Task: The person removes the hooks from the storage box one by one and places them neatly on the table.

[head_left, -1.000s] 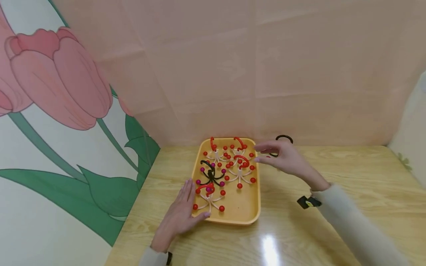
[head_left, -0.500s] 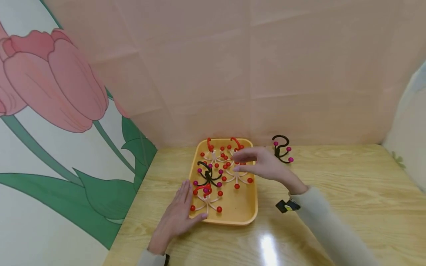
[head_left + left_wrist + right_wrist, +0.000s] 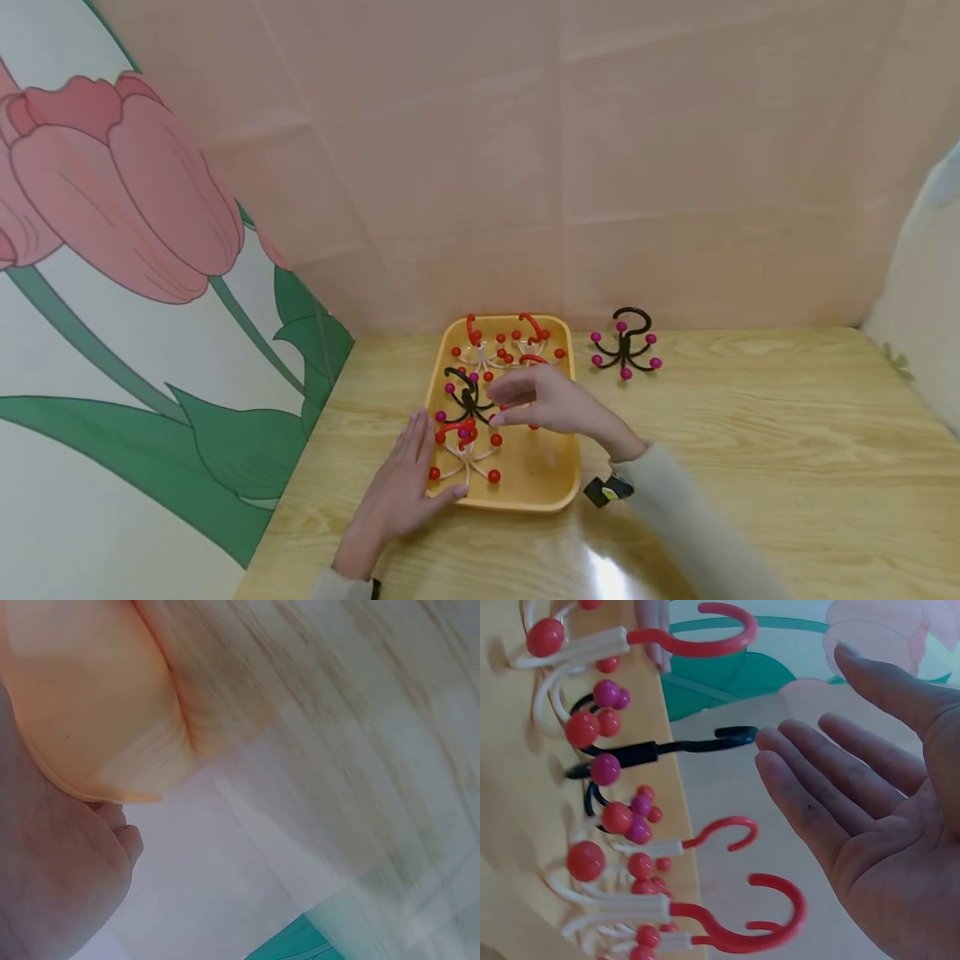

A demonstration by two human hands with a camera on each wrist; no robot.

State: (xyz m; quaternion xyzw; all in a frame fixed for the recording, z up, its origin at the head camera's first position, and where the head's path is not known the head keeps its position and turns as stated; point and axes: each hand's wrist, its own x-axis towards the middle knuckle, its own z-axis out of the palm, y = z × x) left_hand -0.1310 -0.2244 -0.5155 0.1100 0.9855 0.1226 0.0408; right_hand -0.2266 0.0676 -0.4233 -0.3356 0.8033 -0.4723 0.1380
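My left hand (image 3: 397,487) rests along the left side of a yellow tray (image 3: 517,505), its fingers fairly straight and the thumb at the front rim. Inside the tray stand several multi-arm hooks: white ones with red hooks and red ball tips, such as the front-left white hook (image 3: 467,454), and one black hook (image 3: 468,402) with magenta balls. Over the tray's middle is my right hand (image 3: 558,404), holding nothing. In the right wrist view its fingers (image 3: 810,799) are extended near the tip of the black hook (image 3: 634,755). It partly hides a white hook from the head camera.
To the right of the tray, another black hook (image 3: 625,352) with magenta balls stands on the wooden table (image 3: 750,433). A pinkish cloth (image 3: 465,167) hangs behind. On the left is a wall panel with a tulip picture (image 3: 120,192).
From beside the black hook on the table, my right hand has moved left and nearer, over the tray. That hook is now uncovered to view. The left hand stays by the tray.
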